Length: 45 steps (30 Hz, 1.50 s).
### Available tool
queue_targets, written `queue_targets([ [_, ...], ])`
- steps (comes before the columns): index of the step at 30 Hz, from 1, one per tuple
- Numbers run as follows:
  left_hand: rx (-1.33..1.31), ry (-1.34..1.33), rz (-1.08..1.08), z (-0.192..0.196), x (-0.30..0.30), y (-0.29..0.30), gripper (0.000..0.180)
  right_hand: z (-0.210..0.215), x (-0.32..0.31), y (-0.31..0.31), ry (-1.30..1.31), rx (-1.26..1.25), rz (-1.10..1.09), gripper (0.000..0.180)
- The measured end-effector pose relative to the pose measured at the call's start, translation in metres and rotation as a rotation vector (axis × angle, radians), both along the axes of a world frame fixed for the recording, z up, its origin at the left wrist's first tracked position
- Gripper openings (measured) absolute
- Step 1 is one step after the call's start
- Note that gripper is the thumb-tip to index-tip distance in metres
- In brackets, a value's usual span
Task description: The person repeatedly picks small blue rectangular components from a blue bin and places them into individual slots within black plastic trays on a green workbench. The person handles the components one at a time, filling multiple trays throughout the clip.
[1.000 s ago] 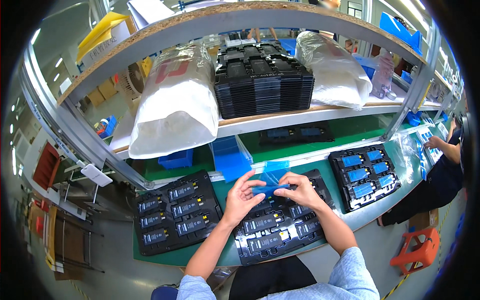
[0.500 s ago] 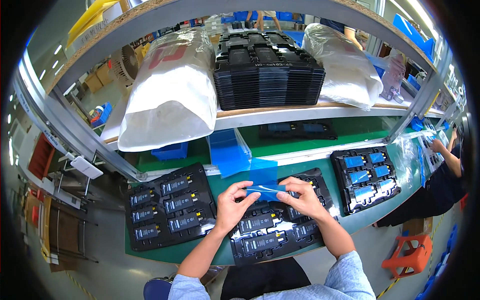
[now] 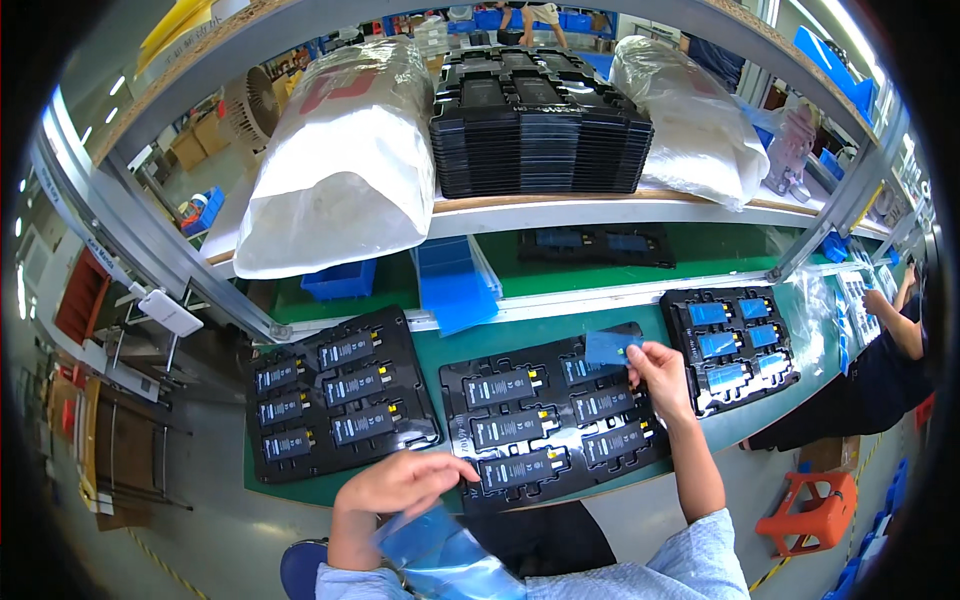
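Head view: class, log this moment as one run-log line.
left hand: holds clear blue film strip | right hand: holds blue rectangular sheet over middle black plastic tray

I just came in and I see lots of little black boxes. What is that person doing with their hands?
A person sits at a green workbench with black trays of small flat black parts. Their right hand holds a blue sheet over the far corner of the middle tray. Their left hand is down near the bench edge, holding a crumpled piece of clear blue film. The right tray has blue sheets on its parts; the left tray has none.
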<state>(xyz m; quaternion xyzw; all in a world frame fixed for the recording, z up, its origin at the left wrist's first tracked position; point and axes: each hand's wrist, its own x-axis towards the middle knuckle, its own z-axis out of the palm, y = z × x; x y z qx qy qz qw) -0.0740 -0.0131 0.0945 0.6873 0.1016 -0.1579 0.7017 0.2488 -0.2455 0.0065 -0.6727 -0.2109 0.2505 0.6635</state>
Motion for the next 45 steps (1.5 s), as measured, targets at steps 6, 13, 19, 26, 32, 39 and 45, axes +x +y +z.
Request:
queue_targets([
  [6,0.755,0.174,0.175,-0.069,-0.022,-0.031,0.074,-0.024,-0.014,-0.011,-0.247,-0.164,-0.045,0.018],
  [13,0.876,0.106,0.067,-0.075,-0.011,-0.065,0.074,-0.016,0.008,-0.017,-0.216,-0.175,-0.027,0.021],
  [19,1.152,-0.116,0.094,-0.061,0.003,-0.049,0.057,0.006,-0.016,0.020,-0.080,-0.165,0.140,0.020],
  [26,1.344,-0.229,0.031,-0.066,0.047,-0.024,0.034,-0.002,-0.067,0.080,0.015,-0.211,0.390,0.019],
  [32,1.303,-0.352,0.148,-0.081,0.039,-0.016,0.031,0.003,-0.072,0.079,0.024,-0.344,0.341,0.026],
  [39,1.330,-0.381,0.158,-0.082,0.041,-0.016,0.030,0.003,-0.076,0.079,-0.057,-0.429,0.318,0.022],
  [45,1.349,-0.383,0.168,-0.081,0.041,-0.016,0.028,0.003,-0.075,0.083,-0.068,-0.444,0.319,0.023],
])
